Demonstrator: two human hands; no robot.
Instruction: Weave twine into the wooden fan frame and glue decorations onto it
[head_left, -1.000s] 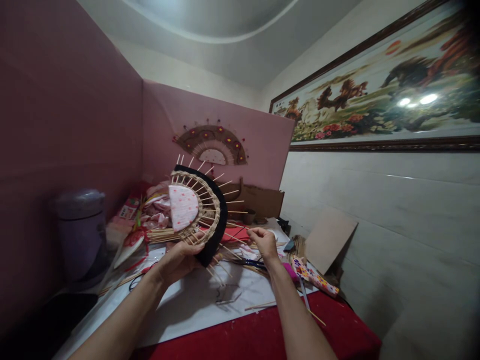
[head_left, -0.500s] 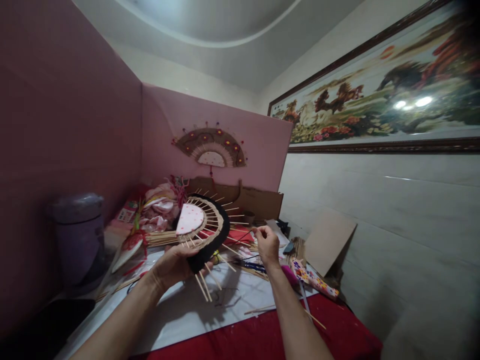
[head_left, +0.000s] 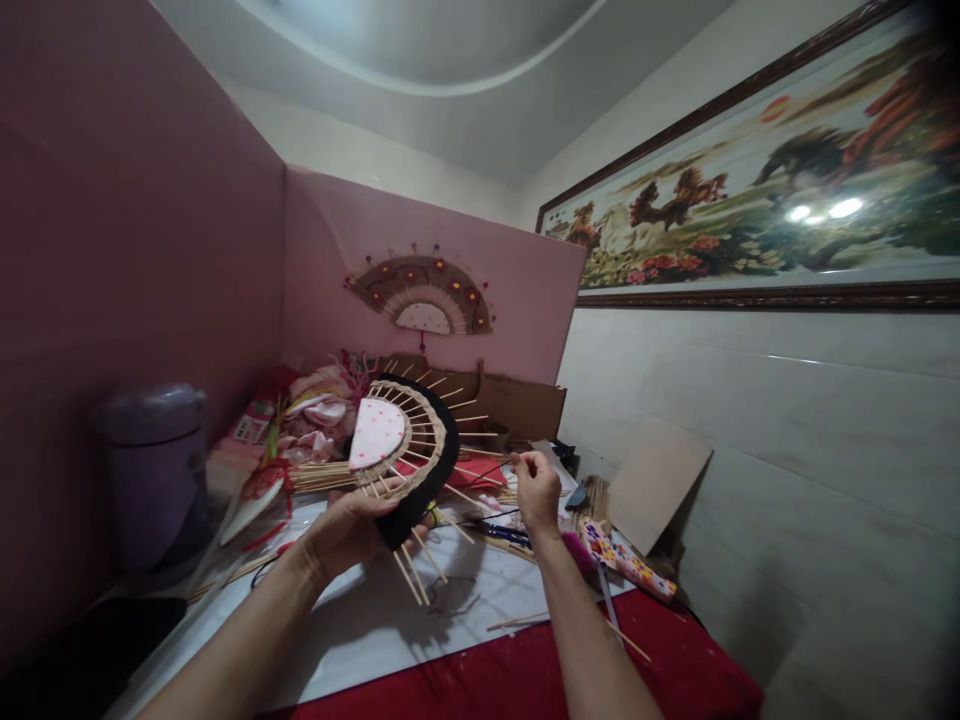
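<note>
Tilting fan (head_left: 407, 435): sat mid-frame, lower and flatter than a second before, perhaps making its stick ends (head_left: 480, 434) easier to reach.
Left hand (head_left: 351, 532): grip curled around the fan's lower edge.
Right hand (head_left: 538, 490): grip pinched closed, apparently on a dark cord (head_left: 491, 470), right of centre.
Counter (head_left: 337, 640): spread white across lower centre.

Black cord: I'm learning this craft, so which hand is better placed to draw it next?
Probably the right hand: it seems to pinch the cord, while the left hand is occupied holding the fan.
</note>
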